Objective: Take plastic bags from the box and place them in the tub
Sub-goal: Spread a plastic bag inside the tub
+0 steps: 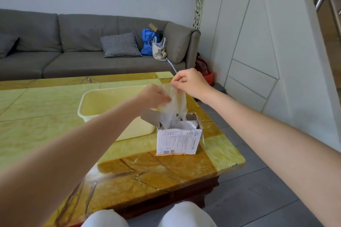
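Rising out of the open top of the box, a thin clear plastic bag is hanging stretched between both hands, its lower end still tucked down among the other bags inside. The right hand is pinching the bag's upper edge between thumb and fingertips, while the left hand is gripping it a little lower on the left side, fingers curled into the film. The step in hand looks like the pull-out itself: the bag is not yet free of the box. Next, it is probably going to need lifting higher until the tail clears the cardboard, then carrying left and far over the rim of the tub, which is sitting just beside the box, and letting go there. The film is flimsy and is likely to drag a neighbouring bag up with it, or tip the light box.

Both box and tub are standing on a glossy yellow-green and amber stone-pattern desk, the box near its right edge. Beyond the desk a grey sofa is running along the far wall, carrying a checked cushion, a blue bag and a white bag. Grey floor tiles and white panelled cabinets are filling the right side.
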### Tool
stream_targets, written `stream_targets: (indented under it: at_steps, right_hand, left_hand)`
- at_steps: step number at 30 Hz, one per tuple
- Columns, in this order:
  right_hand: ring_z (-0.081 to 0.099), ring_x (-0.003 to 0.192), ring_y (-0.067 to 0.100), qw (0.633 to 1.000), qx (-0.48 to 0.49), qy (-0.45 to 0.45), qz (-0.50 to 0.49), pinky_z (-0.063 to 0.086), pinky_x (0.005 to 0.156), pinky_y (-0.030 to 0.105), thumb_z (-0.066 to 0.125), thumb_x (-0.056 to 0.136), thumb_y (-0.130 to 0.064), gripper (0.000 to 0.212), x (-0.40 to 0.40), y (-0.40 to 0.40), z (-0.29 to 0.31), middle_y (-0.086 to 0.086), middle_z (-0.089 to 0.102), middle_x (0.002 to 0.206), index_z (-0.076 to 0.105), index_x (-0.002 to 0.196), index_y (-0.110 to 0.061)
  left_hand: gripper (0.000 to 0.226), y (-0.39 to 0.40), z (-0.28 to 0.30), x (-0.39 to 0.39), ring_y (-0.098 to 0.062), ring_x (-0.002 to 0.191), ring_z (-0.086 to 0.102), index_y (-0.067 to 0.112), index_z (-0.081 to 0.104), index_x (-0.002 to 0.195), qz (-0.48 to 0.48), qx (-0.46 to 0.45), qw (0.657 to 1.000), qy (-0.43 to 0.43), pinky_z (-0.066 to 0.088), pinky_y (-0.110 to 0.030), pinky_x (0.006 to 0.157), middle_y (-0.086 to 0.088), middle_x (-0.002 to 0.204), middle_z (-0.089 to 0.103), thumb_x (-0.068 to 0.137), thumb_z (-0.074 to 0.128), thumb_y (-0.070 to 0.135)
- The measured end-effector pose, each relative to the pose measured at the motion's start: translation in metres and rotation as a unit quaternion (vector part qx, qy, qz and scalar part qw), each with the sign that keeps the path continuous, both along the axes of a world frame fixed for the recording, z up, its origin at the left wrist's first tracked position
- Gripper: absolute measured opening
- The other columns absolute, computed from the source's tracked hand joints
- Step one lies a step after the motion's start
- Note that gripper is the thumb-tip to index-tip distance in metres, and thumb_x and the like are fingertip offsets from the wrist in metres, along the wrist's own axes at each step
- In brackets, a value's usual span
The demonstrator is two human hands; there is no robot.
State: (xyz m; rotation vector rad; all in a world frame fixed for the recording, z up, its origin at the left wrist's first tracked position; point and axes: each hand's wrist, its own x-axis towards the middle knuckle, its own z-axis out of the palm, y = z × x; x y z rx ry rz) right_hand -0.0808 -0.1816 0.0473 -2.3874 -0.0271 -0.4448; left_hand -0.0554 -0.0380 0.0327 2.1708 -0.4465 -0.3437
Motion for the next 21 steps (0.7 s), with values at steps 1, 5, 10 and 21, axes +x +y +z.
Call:
stream_targets:
  at_steps: [1, 5, 10, 21]
  right_hand:
    - [0.058, 0.054, -0.002, 1.000, -0.004, -0.007, -0.007, 0.042, 0.058, 0.002, 0.061, 0.089, -0.012, 0.012, 0.000, -0.005, 0.001, 0.000, 0.064, 0.061, 0.070, 0.090, -0.004]
    - [0.059, 0.058, -0.002, 0.999, -0.029, 0.009, -0.014, 0.045, 0.068, 0.010, 0.064, 0.087, -0.014, 0.010, -0.002, -0.021, -0.001, 0.002, 0.067, 0.067, 0.070, 0.092, -0.007]
    - [0.061, 0.090, 0.019, 0.992, -0.108, 0.025, -0.057, 0.047, 0.082, 0.027, 0.058, 0.089, -0.007, 0.017, 0.006, -0.028, 0.006, 0.009, 0.069, 0.096, 0.067, 0.103, -0.010]
    - [0.058, 0.094, 0.018, 0.947, -0.311, 0.001, 0.073, 0.044, 0.078, 0.024, 0.052, 0.087, 0.001, 0.024, 0.030, 0.039, 0.085, 0.004, 0.065, 0.101, 0.067, 0.104, -0.004]
  left_hand:
    - [0.007, 0.002, 0.000, 0.002, -0.018, 0.079, 0.055, 0.008, 0.065, 0.089, 0.003, -0.016, 1.000, 0.006, 0.045, -0.023, 0.070, -0.007, 0.086, 0.061, 0.085, 0.063, 0.014]
    - [0.013, 0.010, 0.009, 0.013, -0.001, 0.066, 0.058, 0.016, 0.061, 0.076, 0.017, -0.091, 0.995, -0.036, 0.042, -0.015, 0.061, 0.008, 0.072, 0.064, 0.089, 0.061, 0.014]
    - [0.011, 0.005, 0.022, 0.021, 0.008, 0.045, 0.057, 0.011, 0.064, 0.088, 0.016, -0.090, 0.991, -0.096, 0.041, -0.012, 0.053, 0.009, 0.065, 0.066, 0.092, 0.057, 0.018]
    - [0.021, 0.022, 0.066, 0.033, -0.025, 0.081, 0.052, 0.008, 0.068, 0.097, 0.068, 0.165, 0.940, -0.291, 0.036, -0.027, 0.066, -0.008, 0.075, 0.056, 0.087, 0.061, 0.024]
